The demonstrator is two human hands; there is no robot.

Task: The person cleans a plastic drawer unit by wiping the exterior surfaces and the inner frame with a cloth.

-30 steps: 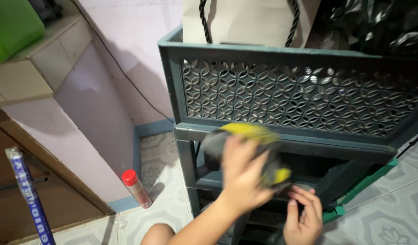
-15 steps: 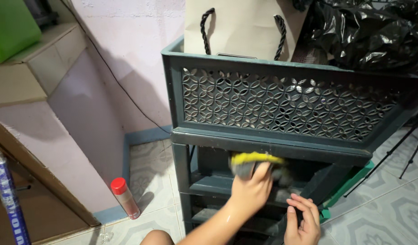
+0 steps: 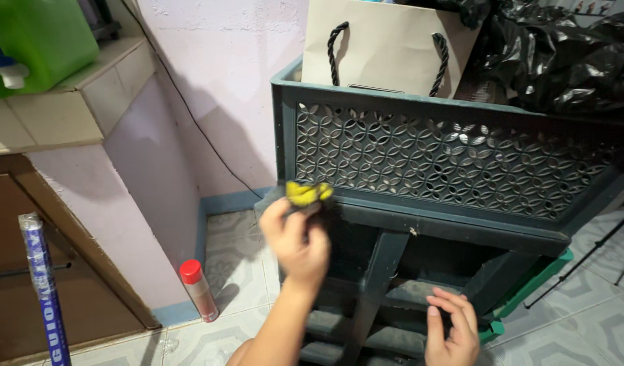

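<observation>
Head view: my left hand (image 3: 295, 240), blurred, is bunched around a yellow-and-dark cloth (image 3: 308, 194), pressing it against the front left corner of the dark green rack (image 3: 393, 224), just under the lattice-fronted top crate (image 3: 454, 159). My right hand (image 3: 451, 329) lies with fingers loosely spread on a lower shelf rail, holding nothing. A beige paper bag (image 3: 386, 47) with black rope handles and a black plastic sack (image 3: 562, 61) stand in the crate; a red-capped spray can (image 3: 198, 290) stands on the tiled floor (image 3: 596, 298) by the pink wall (image 3: 210, 88).
</observation>
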